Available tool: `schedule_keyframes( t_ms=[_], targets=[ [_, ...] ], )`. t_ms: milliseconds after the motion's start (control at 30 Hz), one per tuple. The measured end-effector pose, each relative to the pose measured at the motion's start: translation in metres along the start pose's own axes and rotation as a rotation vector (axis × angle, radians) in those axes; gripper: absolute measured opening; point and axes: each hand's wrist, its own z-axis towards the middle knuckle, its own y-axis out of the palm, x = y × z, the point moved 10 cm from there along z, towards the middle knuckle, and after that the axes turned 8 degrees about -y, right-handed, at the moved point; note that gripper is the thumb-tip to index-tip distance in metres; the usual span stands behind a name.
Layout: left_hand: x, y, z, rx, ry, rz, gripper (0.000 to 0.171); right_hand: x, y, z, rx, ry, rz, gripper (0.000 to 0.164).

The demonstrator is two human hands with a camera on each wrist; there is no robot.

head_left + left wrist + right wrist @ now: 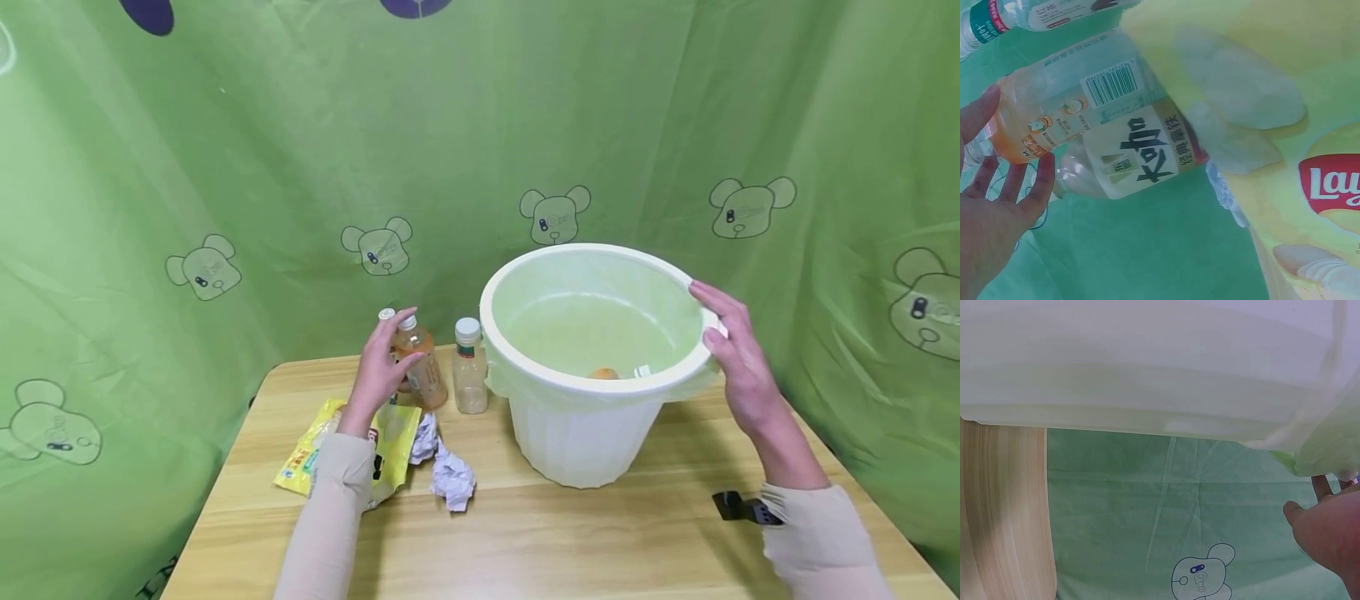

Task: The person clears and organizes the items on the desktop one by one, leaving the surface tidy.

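Partial filling of a lined white bin [588, 442], as judged from the layout. An orange object [603, 374] and a white object [642, 371] showed inside, toward 6 and 5 o'clock; anything deeper was hidden. Apparently left to load were an orange-labelled bottle [425, 379], a clear bottle [471, 383], a 3rd bottle [1141, 150], 2 paper balls [453, 477] and yellow chip packaging [401, 450], all on the table [540, 542]. The left hand [381, 367] formed a C, thumb and fingers well parted, with no closed hold visible. The orange-labelled bottle stood at its 3 o'clock, upper part between thumb and fingertips; contact could not be told. The clear bottle stood just beyond; the 3rd bottle showed its cap at 12 o'clock. Paper balls lay at 5 o'clock, packaging at 7. The right hand [738, 367] held the bin's rim at 3 o'clock, thumb and fingers bent onto it.
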Motion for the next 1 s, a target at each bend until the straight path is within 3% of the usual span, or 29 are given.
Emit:
schedule_keyframes(
  t_ms=[300,1000],
  targets=[
    [0.019,-0.012,-0.006,0.028,0.038,-0.021,0.082,0.001,0.001,-0.003,-0.002,-0.001,-0.003,0.053],
    [0.072,-0.064,-0.018,0.167,0.180,-0.122,0.081,0.001,-0.001,0.000,-0.001,-0.037,-0.018,0.053]
  ],
)
